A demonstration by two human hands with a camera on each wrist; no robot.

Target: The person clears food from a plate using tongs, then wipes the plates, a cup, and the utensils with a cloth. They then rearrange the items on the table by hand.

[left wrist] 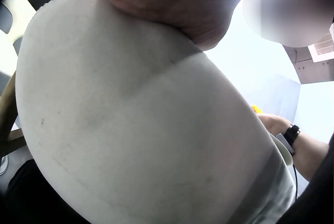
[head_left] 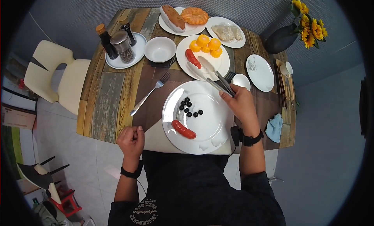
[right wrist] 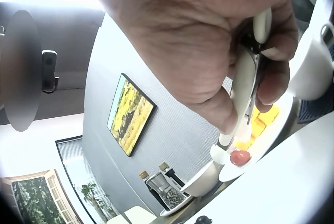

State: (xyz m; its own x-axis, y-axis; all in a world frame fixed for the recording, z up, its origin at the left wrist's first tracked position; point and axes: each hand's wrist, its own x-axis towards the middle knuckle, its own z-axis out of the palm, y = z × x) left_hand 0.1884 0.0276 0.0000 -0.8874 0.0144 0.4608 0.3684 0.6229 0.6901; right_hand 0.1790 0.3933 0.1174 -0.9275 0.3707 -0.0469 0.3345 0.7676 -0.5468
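In the head view my right hand (head_left: 242,103) grips a pair of tongs (head_left: 223,84). Their pale tips spread over the white plate (head_left: 181,66) at the back, on either side of the near end of a red sausage (head_left: 193,58). Yellow corn pieces (head_left: 205,45) lie beside that sausage. Closer to me, a large white plate (head_left: 216,120) carries another red sausage (head_left: 183,129) and several dark round berries (head_left: 186,105). My left hand (head_left: 131,142) rests at the table's front edge with fingers loosely curled, holding nothing. Only its underside (left wrist: 172,5) shows in the left wrist view.
A fork (head_left: 150,94) lies left of the large plate. Behind stand a white bowl (head_left: 160,50), a tray of bottles (head_left: 139,50) and a plate of bread (head_left: 171,29). To the right are a small white cup (head_left: 240,82), an oval plate (head_left: 260,73) and a blue cloth (head_left: 274,128).
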